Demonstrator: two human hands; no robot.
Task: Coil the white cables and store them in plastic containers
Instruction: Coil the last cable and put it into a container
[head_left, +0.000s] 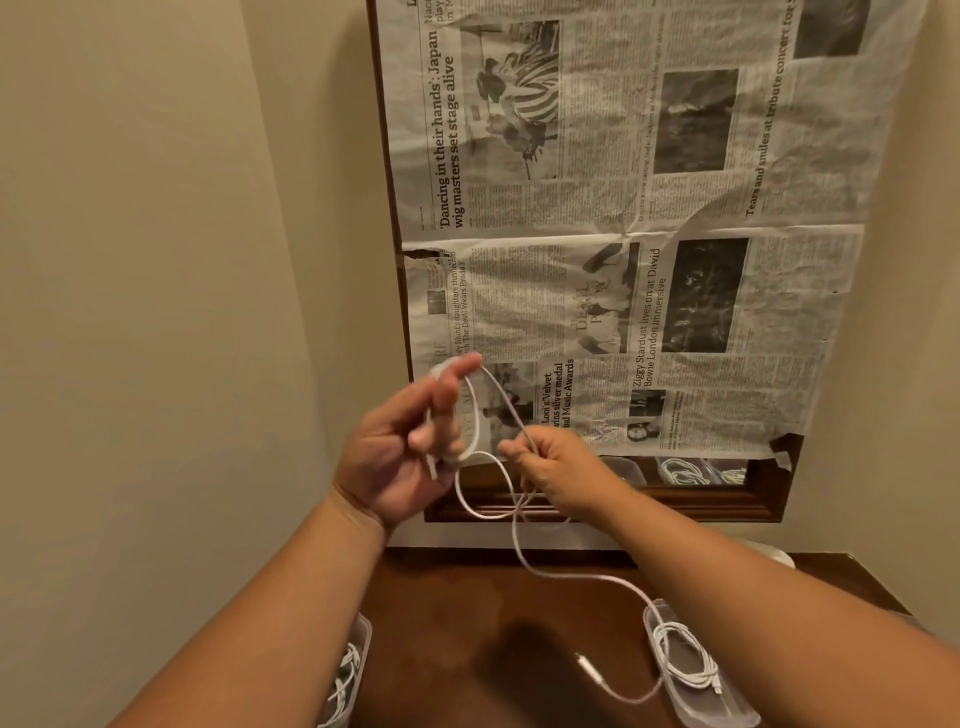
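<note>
Left hand (410, 447) was raised with its palm toward the camera, two fingers nearly straight and pointing up, and several turns of the white cable (571, 575) looped round them. The thumb appeared to press the turns near the palm, but motion blur hid the exact contact. Right hand (550, 467), just to the right of the left hand and slightly lower, pinched the same cable between thumb and curled fingers. One strand ran from that pinch up to the left fingertips, and a slack loop hung beneath both hands. Below the right hand the cable dropped toward the person and trailed across the dark wooden table (467, 613) under the right forearm. It passed the left wall of the right container (727, 719); whether over or beside it could not be told. It ended in a free plug lying on the table left of that container. The right container, clear plastic, sat below the right forearm and held a coiled cable (698, 670). The left container (363, 631), also clear plastic, showed partly from under the left forearm, with white cable inside. Beyond the hands a wood-framed mirror (727, 504) hung on the beige wall (156, 260). Newspaper (623, 260) covered its glass except for a bottom strip level with the right hand, which reflected containers holding white cables.
</note>
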